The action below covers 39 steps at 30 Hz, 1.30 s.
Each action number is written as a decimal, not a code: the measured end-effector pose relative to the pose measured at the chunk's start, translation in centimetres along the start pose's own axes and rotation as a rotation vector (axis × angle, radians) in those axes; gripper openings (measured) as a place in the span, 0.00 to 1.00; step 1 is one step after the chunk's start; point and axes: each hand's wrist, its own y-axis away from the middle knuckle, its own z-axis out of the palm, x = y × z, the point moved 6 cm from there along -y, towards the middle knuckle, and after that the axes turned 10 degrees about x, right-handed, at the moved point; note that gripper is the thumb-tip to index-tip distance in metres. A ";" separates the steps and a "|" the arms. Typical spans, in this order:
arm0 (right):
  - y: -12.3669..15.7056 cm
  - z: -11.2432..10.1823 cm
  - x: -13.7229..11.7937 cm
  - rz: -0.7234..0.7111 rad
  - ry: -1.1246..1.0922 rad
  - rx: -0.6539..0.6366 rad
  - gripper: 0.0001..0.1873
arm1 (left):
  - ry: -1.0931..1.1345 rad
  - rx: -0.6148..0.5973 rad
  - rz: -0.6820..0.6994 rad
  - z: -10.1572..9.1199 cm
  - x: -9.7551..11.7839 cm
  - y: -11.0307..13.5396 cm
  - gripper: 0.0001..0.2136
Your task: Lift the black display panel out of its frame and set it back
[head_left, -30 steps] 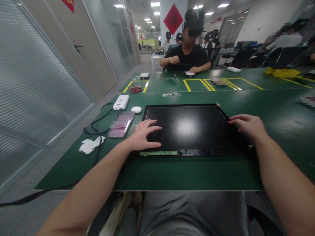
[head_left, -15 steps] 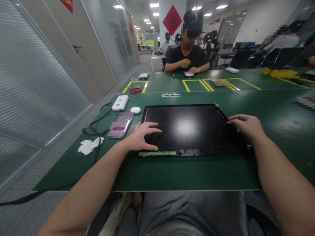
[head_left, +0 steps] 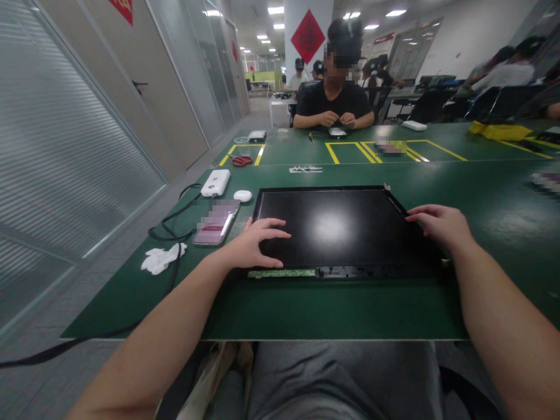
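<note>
A flat black display panel (head_left: 359, 207) lies face up in a thin black frame on the green table, with a lamp's reflection in its middle. A narrow green circuit board (head_left: 282, 273) sits along the left part of its near edge. My left hand (head_left: 251, 244) rests at the panel's left side, fingers spread over the surface and thumb near the circuit board. At the right edge, my right hand (head_left: 444, 227) pinches the rim between thumb and fingertips. Pale tape bits (head_left: 387, 187) show at the far right corner.
Left of the panel are a phone (head_left: 216, 223), a white power bank (head_left: 216, 182), a white earbud case (head_left: 242, 196), crumpled tissue (head_left: 163, 259) and a black cable (head_left: 175, 274). Red-handled scissors (head_left: 242, 161) and small white strips (head_left: 305, 169) lie beyond. A co-worker (head_left: 335, 99) sits opposite.
My hands and the panel keep nearly the same pose; the whole view shifts very slightly. Across the table, the co-worker's two hands have come closer together above a small device.
</note>
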 end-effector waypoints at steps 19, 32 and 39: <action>-0.1 -0.2 0.0 0.006 0.015 0.011 0.16 | 0.043 -0.045 0.030 -0.4 0.1 0.2 0.28; 0.2 -0.3 -0.3 0.008 0.028 0.005 0.17 | 0.056 -0.043 0.036 -0.2 0.0 0.2 0.26; 0.0 -0.3 -0.1 0.017 -0.004 0.012 0.14 | 0.065 -0.044 0.028 -0.3 -0.1 0.2 0.29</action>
